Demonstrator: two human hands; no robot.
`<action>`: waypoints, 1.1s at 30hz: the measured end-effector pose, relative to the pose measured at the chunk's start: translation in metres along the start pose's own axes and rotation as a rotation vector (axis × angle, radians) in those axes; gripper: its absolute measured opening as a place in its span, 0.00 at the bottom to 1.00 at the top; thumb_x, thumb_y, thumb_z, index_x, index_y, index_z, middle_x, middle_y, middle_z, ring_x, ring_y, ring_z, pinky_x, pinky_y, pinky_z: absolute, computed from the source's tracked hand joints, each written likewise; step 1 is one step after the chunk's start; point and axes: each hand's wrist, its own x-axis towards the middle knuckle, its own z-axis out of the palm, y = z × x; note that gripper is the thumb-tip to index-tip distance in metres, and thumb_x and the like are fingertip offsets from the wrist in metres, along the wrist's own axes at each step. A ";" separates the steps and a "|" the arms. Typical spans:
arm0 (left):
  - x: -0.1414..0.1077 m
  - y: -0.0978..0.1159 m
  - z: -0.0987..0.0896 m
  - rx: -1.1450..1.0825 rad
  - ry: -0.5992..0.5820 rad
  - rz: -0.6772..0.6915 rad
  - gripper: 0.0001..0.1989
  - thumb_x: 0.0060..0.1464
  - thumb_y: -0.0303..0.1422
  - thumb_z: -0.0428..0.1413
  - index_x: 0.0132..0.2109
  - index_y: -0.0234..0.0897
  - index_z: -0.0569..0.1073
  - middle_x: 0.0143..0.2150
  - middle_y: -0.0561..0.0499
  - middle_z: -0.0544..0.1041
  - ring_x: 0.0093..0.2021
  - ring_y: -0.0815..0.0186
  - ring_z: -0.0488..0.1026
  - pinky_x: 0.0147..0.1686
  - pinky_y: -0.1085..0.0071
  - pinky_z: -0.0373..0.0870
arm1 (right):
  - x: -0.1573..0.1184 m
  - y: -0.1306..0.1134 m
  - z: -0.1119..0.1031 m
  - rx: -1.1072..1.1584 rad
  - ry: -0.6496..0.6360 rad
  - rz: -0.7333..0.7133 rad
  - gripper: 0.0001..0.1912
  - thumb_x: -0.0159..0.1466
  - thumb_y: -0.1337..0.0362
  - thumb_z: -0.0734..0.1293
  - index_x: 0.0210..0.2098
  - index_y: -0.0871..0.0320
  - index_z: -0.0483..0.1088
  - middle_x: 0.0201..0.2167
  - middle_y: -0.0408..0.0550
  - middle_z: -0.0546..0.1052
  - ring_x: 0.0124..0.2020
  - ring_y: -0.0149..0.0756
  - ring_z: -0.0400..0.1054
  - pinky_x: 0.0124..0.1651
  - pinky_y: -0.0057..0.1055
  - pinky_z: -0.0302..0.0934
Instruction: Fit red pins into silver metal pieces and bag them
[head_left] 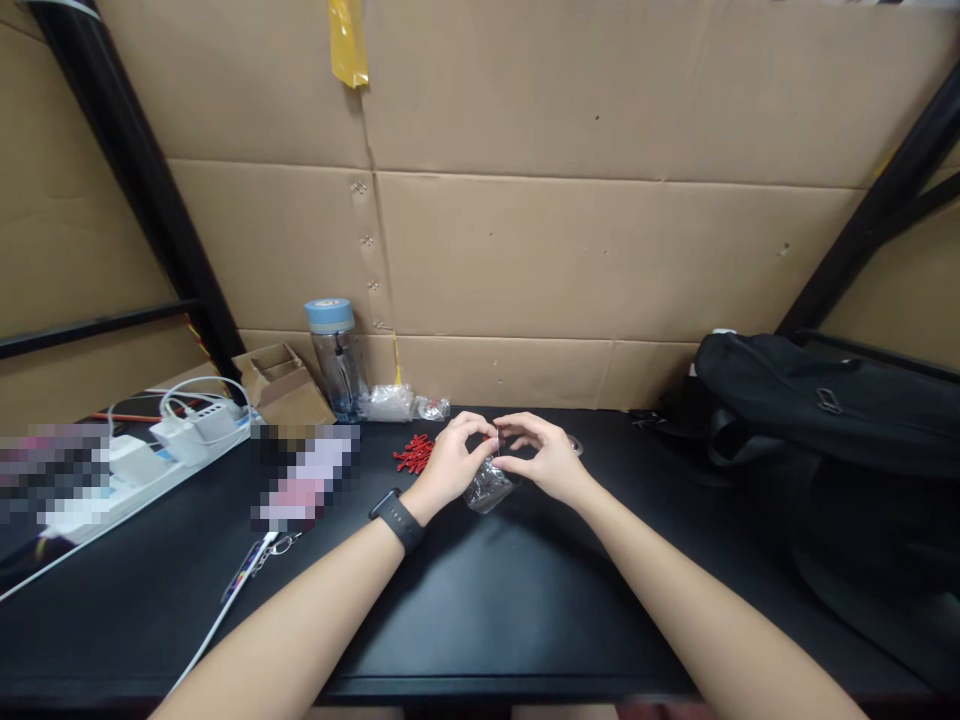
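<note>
Both hands meet over the middle of the black table, with fingers bent into pinches. My left hand [459, 455], with a dark watch [397, 520] at the wrist, grips the upper edge of a small clear plastic bag [489, 488]. Facing it, my right hand [544, 460] pinches the same edge between thumb and fingers. The bag's crinkled lower part shows below the fingertips; a speck of red is at the left fingertips, too small to name. Several red knotted cords [412, 455] lie in a pile just left of my left hand. A round, ring-like object [576, 446] is mostly hidden behind my right hand.
At the back left stand a blue-lidded bottle [335, 360], an open cardboard box [283, 385] and clear plastic packages [390, 402]. A white power strip [150, 480] with cables and a blurred phone-like object [307, 485] lie left. A black backpack [832, 450] fills the right.
</note>
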 end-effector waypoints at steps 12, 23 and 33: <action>-0.002 0.009 -0.002 0.165 0.037 0.004 0.03 0.57 0.30 0.60 0.37 0.41 0.79 0.44 0.48 0.76 0.50 0.58 0.72 0.52 0.60 0.67 | -0.002 -0.002 0.004 0.111 0.008 0.137 0.19 0.55 0.51 0.76 0.36 0.56 0.70 0.44 0.50 0.79 0.39 0.38 0.77 0.44 0.36 0.73; -0.004 0.017 -0.003 0.232 0.017 0.010 0.03 0.58 0.34 0.61 0.37 0.43 0.79 0.45 0.50 0.76 0.51 0.59 0.71 0.52 0.62 0.63 | 0.003 -0.006 -0.009 -0.190 -0.054 0.005 0.12 0.69 0.58 0.64 0.35 0.55 0.78 0.45 0.50 0.78 0.44 0.39 0.73 0.37 0.31 0.67; -0.009 0.021 0.003 0.369 0.034 0.057 0.04 0.60 0.36 0.60 0.38 0.44 0.79 0.46 0.50 0.76 0.52 0.58 0.68 0.50 0.61 0.56 | 0.005 -0.006 -0.013 -0.216 -0.118 0.075 0.11 0.68 0.60 0.64 0.34 0.56 0.78 0.46 0.51 0.76 0.43 0.37 0.73 0.35 0.29 0.65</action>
